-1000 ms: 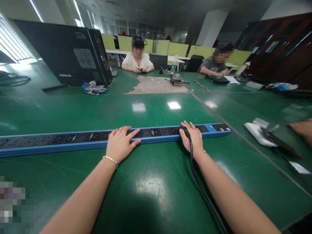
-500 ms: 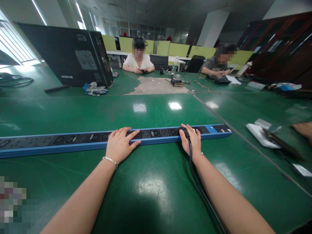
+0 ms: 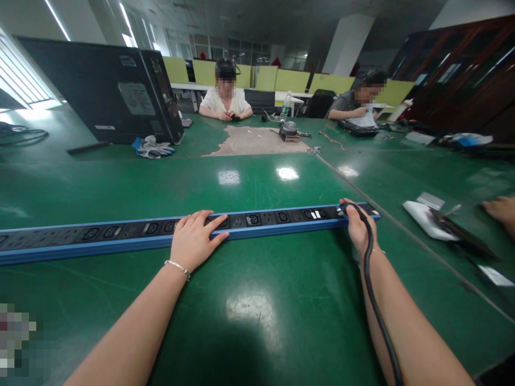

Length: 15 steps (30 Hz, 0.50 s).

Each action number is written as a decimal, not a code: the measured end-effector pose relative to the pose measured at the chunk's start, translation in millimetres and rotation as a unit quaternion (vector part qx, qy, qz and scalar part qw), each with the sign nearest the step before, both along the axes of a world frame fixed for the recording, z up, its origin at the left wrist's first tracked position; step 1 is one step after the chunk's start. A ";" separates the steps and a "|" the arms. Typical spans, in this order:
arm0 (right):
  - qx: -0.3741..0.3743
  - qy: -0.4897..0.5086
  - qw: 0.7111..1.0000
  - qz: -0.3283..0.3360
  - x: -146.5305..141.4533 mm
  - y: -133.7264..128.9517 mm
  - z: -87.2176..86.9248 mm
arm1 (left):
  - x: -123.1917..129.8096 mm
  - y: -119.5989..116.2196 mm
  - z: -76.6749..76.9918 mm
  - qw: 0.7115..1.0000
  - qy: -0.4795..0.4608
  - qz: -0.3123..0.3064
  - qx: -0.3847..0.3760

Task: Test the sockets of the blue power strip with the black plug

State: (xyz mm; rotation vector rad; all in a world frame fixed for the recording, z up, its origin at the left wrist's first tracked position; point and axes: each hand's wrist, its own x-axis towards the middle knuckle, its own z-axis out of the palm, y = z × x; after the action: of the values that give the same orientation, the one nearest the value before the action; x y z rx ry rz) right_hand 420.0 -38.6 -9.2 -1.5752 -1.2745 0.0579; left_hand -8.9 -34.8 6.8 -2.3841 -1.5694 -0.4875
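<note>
A long blue-and-black power strip [image 3: 137, 245] lies across the table, with a row of sockets on its top face. My left hand [image 3: 196, 236] rests flat on its middle part, fingers spread over the sockets. Near the right end, my right hand [image 3: 362, 228] is closed round a black power plug [image 3: 346, 206], its metal prongs pointing left above the strip. From the plug a black cable [image 3: 372, 289] runs down over my right forearm to the bottom edge. My fingers partly hide the plug and the sockets beneath.
The green table [image 3: 193, 182] bears a black computer case [image 3: 100, 96] and gloves [image 3: 153, 147] at the back left. Two people sit across, near a water bottle [image 3: 286, 107]. A white device [image 3: 428, 219] lies at right, close to another person's hand [image 3: 499, 209].
My right hand has moved right along the strip with the plug, now lifted off the sockets with its prongs showing. My left hand stays on the strip.
</note>
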 end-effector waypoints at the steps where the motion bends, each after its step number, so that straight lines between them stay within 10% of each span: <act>1: -0.015 -0.011 1.000 0.000 2.9 0.1 -1.2 | -0.2 0.1 0.1 1.000 0.000 0.000 -0.001; 15: -0.128 -0.208 0.969 -0.031 2.1 2.8 -0.2 | 0.1 0.5 -0.2 1.000 -0.009 -0.002 -0.004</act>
State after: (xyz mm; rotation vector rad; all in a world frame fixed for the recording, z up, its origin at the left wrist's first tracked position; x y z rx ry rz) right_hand 422.1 -35.8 -9.5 -1.9170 -1.5879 -0.1622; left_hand -8.8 -34.3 6.6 -2.3953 -1.5780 -0.5050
